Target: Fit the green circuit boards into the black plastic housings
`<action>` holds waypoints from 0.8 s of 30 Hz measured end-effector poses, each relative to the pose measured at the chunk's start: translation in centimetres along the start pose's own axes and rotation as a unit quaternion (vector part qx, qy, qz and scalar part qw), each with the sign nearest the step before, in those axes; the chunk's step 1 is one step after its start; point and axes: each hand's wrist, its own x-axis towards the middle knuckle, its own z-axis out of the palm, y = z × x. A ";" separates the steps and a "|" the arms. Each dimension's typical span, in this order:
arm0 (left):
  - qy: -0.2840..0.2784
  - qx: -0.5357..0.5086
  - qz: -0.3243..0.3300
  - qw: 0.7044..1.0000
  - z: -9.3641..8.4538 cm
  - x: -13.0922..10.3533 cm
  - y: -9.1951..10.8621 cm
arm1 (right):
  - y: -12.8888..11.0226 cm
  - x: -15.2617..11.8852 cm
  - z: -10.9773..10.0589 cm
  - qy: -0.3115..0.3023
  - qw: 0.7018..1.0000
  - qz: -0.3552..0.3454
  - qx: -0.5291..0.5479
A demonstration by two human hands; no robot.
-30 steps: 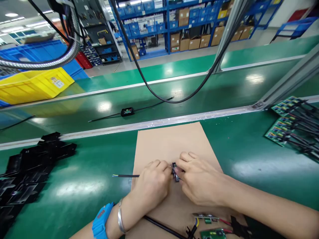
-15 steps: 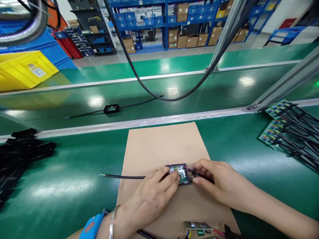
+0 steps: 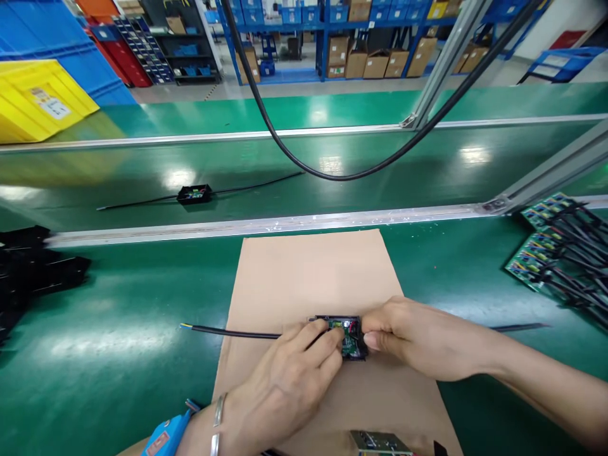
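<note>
A small black plastic box lies on a cardboard sheet, with a green circuit board inside it. My left hand holds the box from its left side, its fingertips over the board and hiding part of it. At the box's right end, my right hand pinches a black cable close to the wall; the hand covers the cable's near part. From the left side of the box, another black cable runs out, with bare coloured wire ends.
Another boxed board with cables lies beyond the metal rail. Black plastic parts are heaped at left, boards with cables at right. A loose board sits near me. A black cable hangs ahead.
My right hand has moved in against the box's right end, bringing the cable and its black fitting to the wall. My left hand stays on the box. The view has shifted slightly.
</note>
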 end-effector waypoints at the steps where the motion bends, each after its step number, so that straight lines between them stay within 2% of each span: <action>1: -0.001 -0.001 0.000 1.000 0.0 0.0 0.0 | 0.2 0.3 -0.4 -0.026 0.999 0.008 0.019; 3: 0.002 0.000 0.001 1.000 0.0 0.0 0.0 | 0.5 0.9 -0.9 -0.080 0.994 0.031 0.060; 5: 0.004 0.004 0.002 1.000 0.0 0.0 0.0 | 0.7 1.3 -1.2 -0.107 0.990 0.057 0.076; 8: 0.014 0.016 0.009 1.000 0.1 0.0 -0.1 | 0.8 1.6 -1.1 -0.110 0.986 0.094 0.083; 11: 0.028 0.024 0.021 0.999 0.2 0.2 -0.2 | 0.7 1.3 -0.5 -0.118 0.974 0.136 0.138; 14: 0.023 0.028 0.022 0.999 0.1 0.2 -0.1 | 0.7 0.8 0.1 -0.098 0.967 0.136 0.190; 19: 0.004 0.022 0.018 1.000 -0.2 0.2 -0.1 | 0.6 0.7 0.0 -0.106 0.975 0.136 0.138; 24: 0.006 0.013 0.018 1.000 -0.7 0.5 -0.1 | 0.1 2.4 -1.0 -0.168 0.967 0.166 0.094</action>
